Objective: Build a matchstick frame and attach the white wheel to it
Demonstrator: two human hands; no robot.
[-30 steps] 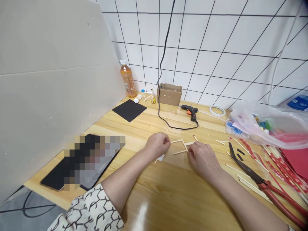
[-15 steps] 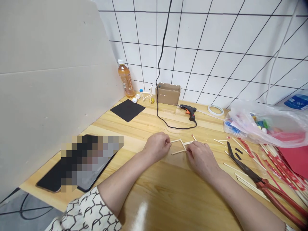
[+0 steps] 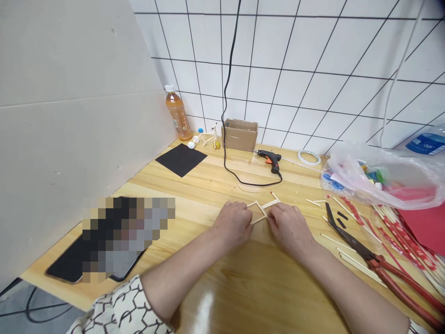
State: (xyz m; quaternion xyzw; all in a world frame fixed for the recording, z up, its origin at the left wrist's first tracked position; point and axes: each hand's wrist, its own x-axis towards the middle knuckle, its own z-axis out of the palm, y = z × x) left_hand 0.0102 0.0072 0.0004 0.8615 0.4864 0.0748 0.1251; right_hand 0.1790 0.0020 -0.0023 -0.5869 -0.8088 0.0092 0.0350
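Observation:
A small frame of thin wooden sticks (image 3: 261, 209) lies low over the table between my two hands. My left hand (image 3: 233, 223) is closed at its left side, the fingertips pinching the end of the nearer stick. On the other side my right hand (image 3: 290, 226) has its fingers closed on the frame's near right corner, and they hide part of that joint. A stick with a red tip (image 3: 274, 196) crosses the frame's far right end. The fingertips of both hands are partly hidden.
Beyond the hands lies a black glue gun (image 3: 269, 160) with its cord, near a cardboard box (image 3: 239, 135). Red-handled cutters (image 3: 375, 263), loose sticks and a plastic bag (image 3: 392, 178) are at right. Phones (image 3: 66, 266), black paper (image 3: 181, 160) and a bottle (image 3: 178, 116) are at left.
My left hand has shifted nearer and slightly right, from the farther stick's end to the nearer stick's end. My right hand keeps its place at the frame. The view has tilted slightly.

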